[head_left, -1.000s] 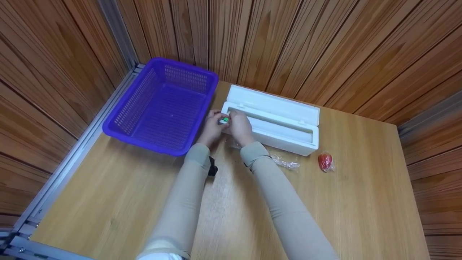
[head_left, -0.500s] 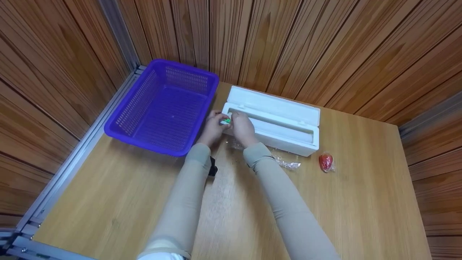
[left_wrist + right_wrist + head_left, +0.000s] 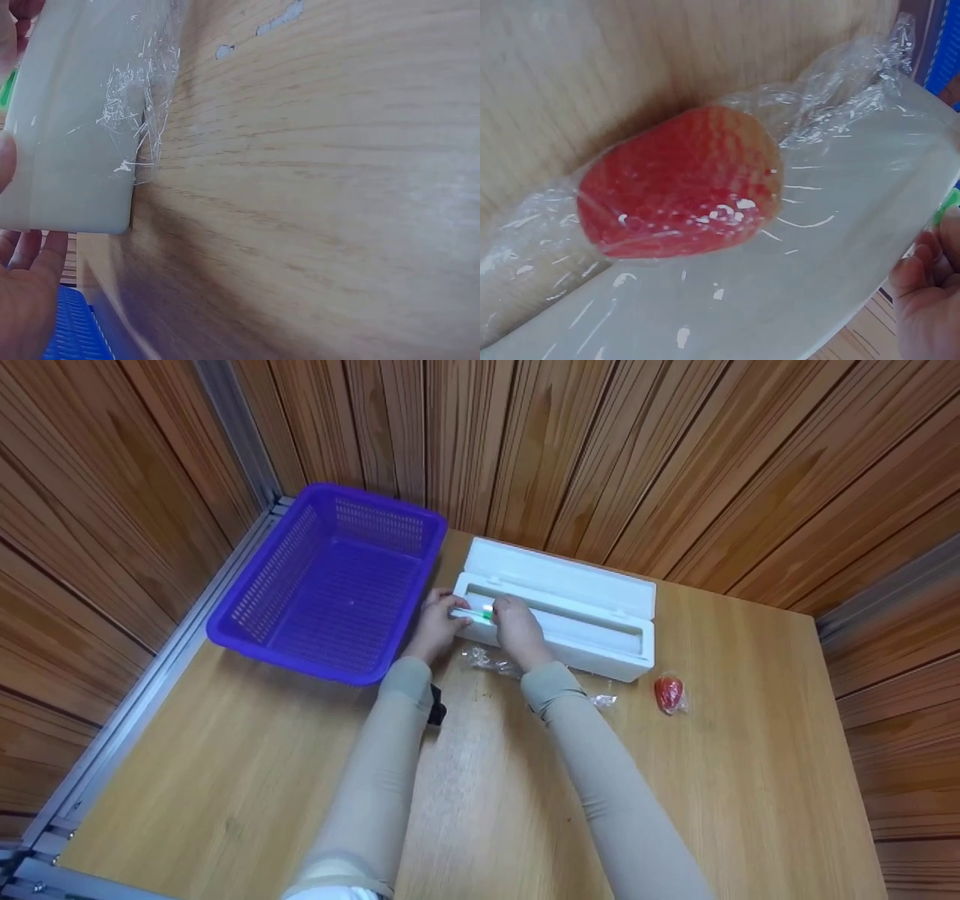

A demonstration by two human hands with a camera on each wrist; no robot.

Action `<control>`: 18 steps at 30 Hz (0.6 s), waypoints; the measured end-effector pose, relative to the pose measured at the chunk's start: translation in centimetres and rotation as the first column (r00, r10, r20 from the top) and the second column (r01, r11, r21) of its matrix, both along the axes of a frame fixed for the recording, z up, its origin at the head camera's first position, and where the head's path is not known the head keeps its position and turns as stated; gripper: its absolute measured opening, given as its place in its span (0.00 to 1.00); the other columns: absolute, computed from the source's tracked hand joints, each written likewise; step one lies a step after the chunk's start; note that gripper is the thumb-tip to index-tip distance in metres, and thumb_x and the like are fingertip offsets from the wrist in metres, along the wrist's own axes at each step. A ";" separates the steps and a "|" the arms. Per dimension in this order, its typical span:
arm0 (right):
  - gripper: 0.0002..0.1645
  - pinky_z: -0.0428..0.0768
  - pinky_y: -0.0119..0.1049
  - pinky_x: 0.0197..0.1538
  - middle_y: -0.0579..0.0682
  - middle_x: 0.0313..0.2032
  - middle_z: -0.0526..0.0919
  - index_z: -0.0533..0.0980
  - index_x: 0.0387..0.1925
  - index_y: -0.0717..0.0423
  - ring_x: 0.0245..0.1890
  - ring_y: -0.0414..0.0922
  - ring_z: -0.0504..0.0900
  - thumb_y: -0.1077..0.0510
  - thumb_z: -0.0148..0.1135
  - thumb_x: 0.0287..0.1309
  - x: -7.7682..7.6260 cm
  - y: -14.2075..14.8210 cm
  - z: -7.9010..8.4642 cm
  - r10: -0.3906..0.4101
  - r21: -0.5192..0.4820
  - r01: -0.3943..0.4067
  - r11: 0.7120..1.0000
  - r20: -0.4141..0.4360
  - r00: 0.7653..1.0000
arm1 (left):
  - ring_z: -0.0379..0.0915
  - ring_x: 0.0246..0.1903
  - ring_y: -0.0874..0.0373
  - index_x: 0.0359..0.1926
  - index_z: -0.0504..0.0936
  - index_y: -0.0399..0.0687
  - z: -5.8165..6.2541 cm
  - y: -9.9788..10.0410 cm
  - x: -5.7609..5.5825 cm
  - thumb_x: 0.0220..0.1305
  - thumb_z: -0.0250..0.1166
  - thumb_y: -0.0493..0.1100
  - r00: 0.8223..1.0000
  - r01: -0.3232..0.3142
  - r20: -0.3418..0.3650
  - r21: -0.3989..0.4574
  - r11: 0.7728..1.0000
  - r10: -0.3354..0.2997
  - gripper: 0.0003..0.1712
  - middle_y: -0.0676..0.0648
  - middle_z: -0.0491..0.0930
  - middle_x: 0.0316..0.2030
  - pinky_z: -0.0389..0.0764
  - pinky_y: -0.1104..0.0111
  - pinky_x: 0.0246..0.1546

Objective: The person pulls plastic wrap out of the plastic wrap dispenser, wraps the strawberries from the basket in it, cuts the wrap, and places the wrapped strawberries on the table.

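Observation:
A long white cling film dispenser (image 3: 574,649) lies on the table with its lid (image 3: 559,577) tipped back. My left hand (image 3: 436,626) grips its left end; in the left wrist view, fingers (image 3: 34,255) reach behind that end. Near the left of the front rail my right hand (image 3: 517,630), fingers curled, pinches a small green slider (image 3: 487,615). Clear film (image 3: 487,661) lies crumpled along the box's front. The right wrist view shows a red, yellow-mottled fruit (image 3: 682,184) under film against the box; in the head view my right arm hides it.
A purple slatted basket (image 3: 330,592) stands left of the dispenser, close to my left hand. A second red fruit (image 3: 670,694), wrapped in film, lies to the right of the dispenser. Plank walls (image 3: 562,450) rise behind and beside the table (image 3: 750,780).
My right hand and the green slider have moved a little to the right along the dispenser. The left hand stays at the left end.

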State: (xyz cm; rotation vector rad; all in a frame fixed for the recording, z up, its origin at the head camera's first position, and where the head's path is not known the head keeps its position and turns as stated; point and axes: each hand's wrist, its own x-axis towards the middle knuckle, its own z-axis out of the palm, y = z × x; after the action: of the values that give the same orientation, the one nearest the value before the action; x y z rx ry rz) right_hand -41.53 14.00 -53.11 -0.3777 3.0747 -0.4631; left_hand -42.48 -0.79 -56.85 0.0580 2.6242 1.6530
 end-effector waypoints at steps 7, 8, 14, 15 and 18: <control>0.13 0.72 0.41 0.52 0.52 0.44 0.76 0.71 0.45 0.54 0.49 0.49 0.72 0.58 0.47 0.60 0.3 0.0 0.0 0.051 -0.018 -0.052 0.998 -0.040 0.998 | 0.49 0.62 0.49 0.34 0.77 0.48 0.0 -0.2 0.0 0.51 0.63 0.39 1.000 -0.001 -0.025 -0.015 1.000 0.001 0.07 0.44 0.58 0.59 0.55 0.59 0.63; 0.12 0.73 0.41 0.51 0.52 0.42 0.77 0.72 0.43 0.54 0.47 0.49 0.73 0.57 0.48 0.60 0.3 -0.1 0.0 0.062 -0.015 -0.063 0.998 -0.060 0.996 | 0.50 0.62 0.49 0.34 0.77 0.47 0.0 -0.2 -0.1 0.50 0.63 0.39 0.999 -0.002 -0.039 -0.018 1.000 0.002 0.08 0.44 0.58 0.59 0.55 0.60 0.63; 0.08 0.75 0.41 0.42 0.51 0.33 0.77 0.73 0.34 0.54 0.39 0.48 0.75 0.55 0.50 0.59 0.1 -0.4 -0.5 0.054 -0.007 -0.055 0.998 -0.110 0.993 | 0.52 0.60 0.49 0.34 0.77 0.44 -0.1 -0.2 -0.1 0.50 0.64 0.38 0.999 0.001 -0.050 -0.008 1.000 -0.002 0.08 0.43 0.59 0.58 0.63 0.64 0.58; 0.07 0.75 0.41 0.41 0.51 0.32 0.77 0.73 0.33 0.54 0.38 0.48 0.75 0.56 0.50 0.58 0.1 -0.5 -0.6 0.047 -0.001 -0.048 0.999 -0.106 0.993 | 0.52 0.60 0.49 0.34 0.77 0.45 -0.1 -0.2 -0.1 0.50 0.64 0.38 0.999 0.003 -0.042 -0.006 1.000 -0.003 0.08 0.43 0.59 0.58 0.65 0.64 0.57; 0.05 0.75 0.40 0.40 0.50 0.32 0.77 0.72 0.32 0.53 0.37 0.48 0.74 0.57 0.50 0.58 -0.1 -0.5 -0.7 0.041 0.025 -0.039 0.999 -0.095 0.995 | 0.52 0.60 0.49 0.34 0.77 0.45 -0.1 -0.2 -0.1 0.50 0.63 0.39 0.999 0.003 -0.038 -0.011 1.000 -0.003 0.08 0.43 0.59 0.58 0.63 0.63 0.59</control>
State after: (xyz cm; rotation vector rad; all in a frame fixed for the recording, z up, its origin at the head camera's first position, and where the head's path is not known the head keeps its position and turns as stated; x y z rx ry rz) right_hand -41.60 13.49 -53.85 -0.4734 3.1541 -0.4200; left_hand -42.58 -0.94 -56.98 0.0936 2.6591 1.6525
